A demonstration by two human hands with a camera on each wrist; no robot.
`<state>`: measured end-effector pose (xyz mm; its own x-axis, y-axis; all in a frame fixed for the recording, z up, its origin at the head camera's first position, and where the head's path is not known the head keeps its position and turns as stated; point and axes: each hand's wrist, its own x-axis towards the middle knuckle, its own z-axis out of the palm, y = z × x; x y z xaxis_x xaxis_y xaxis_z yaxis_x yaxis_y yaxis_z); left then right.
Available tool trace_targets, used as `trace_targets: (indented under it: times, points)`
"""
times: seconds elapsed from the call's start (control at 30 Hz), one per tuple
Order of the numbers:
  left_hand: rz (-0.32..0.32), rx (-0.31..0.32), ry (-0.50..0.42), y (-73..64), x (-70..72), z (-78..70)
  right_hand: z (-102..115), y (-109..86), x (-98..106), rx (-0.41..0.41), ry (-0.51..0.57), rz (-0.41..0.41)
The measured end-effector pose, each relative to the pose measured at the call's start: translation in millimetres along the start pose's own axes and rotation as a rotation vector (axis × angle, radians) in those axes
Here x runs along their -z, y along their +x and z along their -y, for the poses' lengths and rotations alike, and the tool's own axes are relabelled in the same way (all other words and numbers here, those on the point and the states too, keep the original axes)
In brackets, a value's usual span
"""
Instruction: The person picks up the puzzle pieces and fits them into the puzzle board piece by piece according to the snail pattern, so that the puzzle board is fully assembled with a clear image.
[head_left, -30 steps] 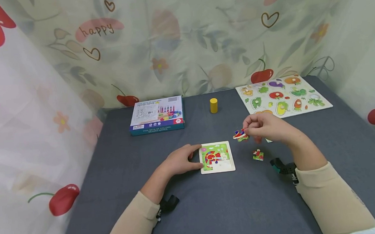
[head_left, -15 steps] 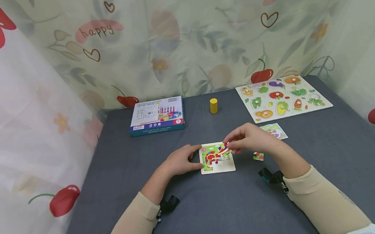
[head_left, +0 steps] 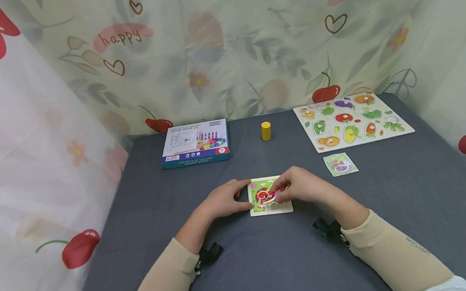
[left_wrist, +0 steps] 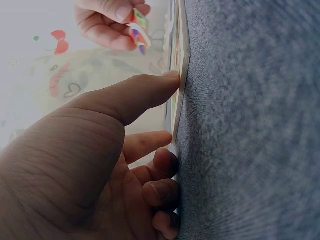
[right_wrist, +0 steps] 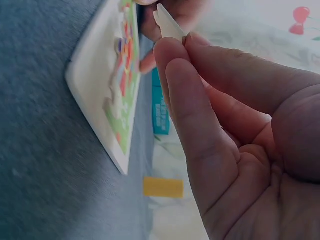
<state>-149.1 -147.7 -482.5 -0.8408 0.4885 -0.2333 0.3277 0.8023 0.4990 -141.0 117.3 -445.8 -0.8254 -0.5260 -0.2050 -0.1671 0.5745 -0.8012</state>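
A small jigsaw board [head_left: 284, 208] with a pale frame and a partly filled red, blue and green picture lies flat on the dark cloth. My left hand [head_left: 225, 200] touches its left edge with straight thumb and index finger set apart; the other fingers are curled beneath in the left wrist view. Over the board, my right hand [head_left: 299, 185] pinches a colourful jigsaw piece [left_wrist: 140, 31] between thumb and fingers. In the right wrist view the piece [right_wrist: 169, 24] shows its pale underside, tilted and apart from the board.
A printed card [head_left: 340, 164] lies to the right, before a large vegetable puzzle board [head_left: 353, 122]. Behind stand a yellow cylinder [head_left: 266, 131] and a flat printed box [head_left: 194, 143]. A patterned curtain [head_left: 227, 52] closes off the back.
My right hand has carried the jigsaw piece leftward from beside the board to above it. The loose piece to the right is now hidden behind the right arm. My left hand stays put.
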Motion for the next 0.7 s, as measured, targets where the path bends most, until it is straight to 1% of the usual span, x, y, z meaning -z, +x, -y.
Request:
trace_targets:
  times: [0.07,0.27,0.4,0.6,0.7]
  points:
    - [0.000,-0.002,-0.002,-0.1,-0.2,0.5,-1,1.9,-4,0.012,-0.027,-0.002]
    - [0.001,-0.005,-0.011,-0.1,-0.3,1.0,-5,6.0,-12,0.011,-0.094,-0.026]
    - [-0.002,-0.006,-0.006,-0.3,-0.2,1.2,-5,6.5,-15,0.013,-0.121,-0.029]
    - [-0.007,-0.008,-0.007,-0.1,0.0,0.8,-1,5.0,-20,-0.044,-0.152,-0.040]
    - [-0.010,-0.010,-0.005,-0.1,0.1,0.9,1,4.2,-23,-0.057,-0.199,-0.054]
